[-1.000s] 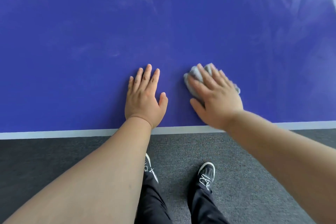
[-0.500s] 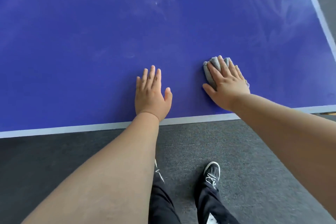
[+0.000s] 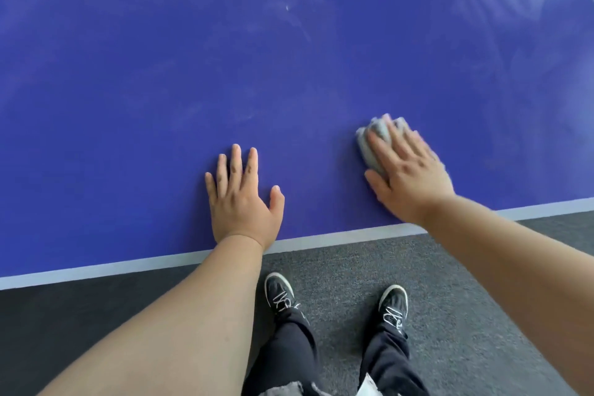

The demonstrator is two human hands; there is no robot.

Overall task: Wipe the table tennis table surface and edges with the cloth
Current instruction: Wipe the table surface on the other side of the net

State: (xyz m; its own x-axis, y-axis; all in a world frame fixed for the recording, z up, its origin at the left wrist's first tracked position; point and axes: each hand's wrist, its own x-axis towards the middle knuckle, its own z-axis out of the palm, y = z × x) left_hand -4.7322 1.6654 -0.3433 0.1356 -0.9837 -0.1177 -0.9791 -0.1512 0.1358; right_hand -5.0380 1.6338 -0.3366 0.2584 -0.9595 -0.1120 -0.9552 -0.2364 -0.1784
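Cloth (image 3: 369, 148), grey and bunched up, lies on the blue bench (image 3: 160, 74) near its front edge, under the right hand (image 3: 408, 180). That hand presses down on it, fingers laid fairly straight across the top and thumb stuck out to the side just beside the cloth. Hand and cloth are smeared by blur, so I cannot tell whether the fingertips hook over the cloth's far side.

The left hand (image 3: 244, 199) lies flat, palm down, on bare bench well to the left of the cloth. Its fingers are straight and close together, the thumb is spread, and it holds nothing. Its wrist crosses the pale line (image 3: 96, 270) that runs along the bench's front edge.

Faint whitish streaks and swirls (image 3: 283, 10) show on the blue surface farther back. Below the edge is grey carpet (image 3: 450, 315), on which stand a left shoe (image 3: 279, 296) and a right shoe (image 3: 393, 305), both black with white laces, under dark trouser legs (image 3: 286, 350).
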